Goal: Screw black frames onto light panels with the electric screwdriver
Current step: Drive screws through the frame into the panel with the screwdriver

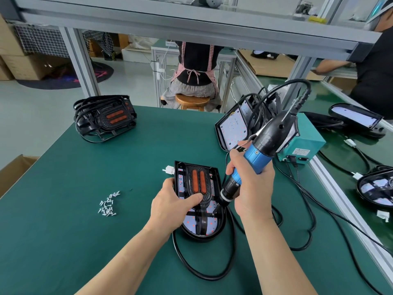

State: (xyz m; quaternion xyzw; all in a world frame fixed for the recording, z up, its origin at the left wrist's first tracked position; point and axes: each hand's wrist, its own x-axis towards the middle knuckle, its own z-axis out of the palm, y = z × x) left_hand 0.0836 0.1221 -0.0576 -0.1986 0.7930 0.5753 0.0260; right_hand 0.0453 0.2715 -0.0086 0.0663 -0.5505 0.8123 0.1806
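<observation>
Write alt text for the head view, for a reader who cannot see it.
The right hand holds the screwdriver, bit down on a black frame seated on a light panel on a green table. The left hand grips the panel, thumb on the frame. Loose screws lie to the left, spare frames stacked far left.

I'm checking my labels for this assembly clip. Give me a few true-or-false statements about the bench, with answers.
1. The right hand grips the electric screwdriver, its bit pointing down at the light panel. True.
2. The loose screws lie to the right of the panel. False: they lie on the green mat to its left.
3. The left hand holds the panel's edge, thumb on the black frame. True.
4. The stack of spare frames sits at the near edge, by the person's elbows. False: it sits at the far left corner.
</observation>
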